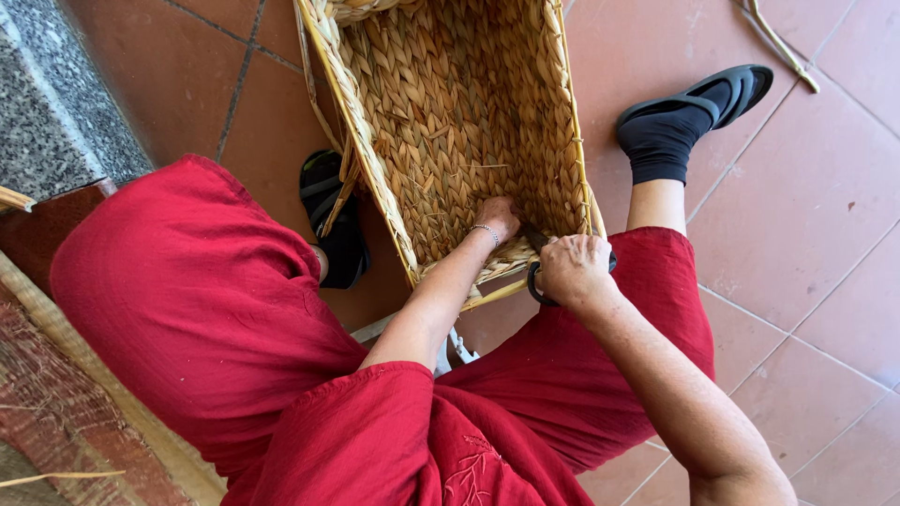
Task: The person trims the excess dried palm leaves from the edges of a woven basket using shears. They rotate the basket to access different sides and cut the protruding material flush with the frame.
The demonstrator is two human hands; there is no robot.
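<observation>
Straw basket (pixel 450 122): woven from dry plaited strands, tan and yellow, big and box-shaped, open side facing up, resting on the floor between the 2 feet, near edge just in front of the knees.
Left hand (pixel 499 217): inside the basket, pressed on the woven wall near the rim, fingers curled down on the weave; thin bracelet (pixel 487 230) on the wrist.
Right hand (pixel 574 270): closed tight round the black handles of scissors (pixel 538 272), just outside the basket's near corner, right beside the left hand.
Scissors: black loop showing under the fist, dark blade part poking toward the rim; tip hidden, cannot tell if touching the straw.
Loose strand (pixel 495 294): pale, sticking out under the rim, below both hands.
Clothes (pixel 206 309): red, loose, covering both legs and the sleeve.
Feet: black sock in a black sandal (pixel 698 108) on the right of the basket, another black sandal (pixel 330 211) on the left, partly hidden.
Floor (pixel 806 234): reddish-brown tiles.
Stick (pixel 778 42): thin, far off by the top right.
Grey stone block (pixel 52 103): top left.
</observation>
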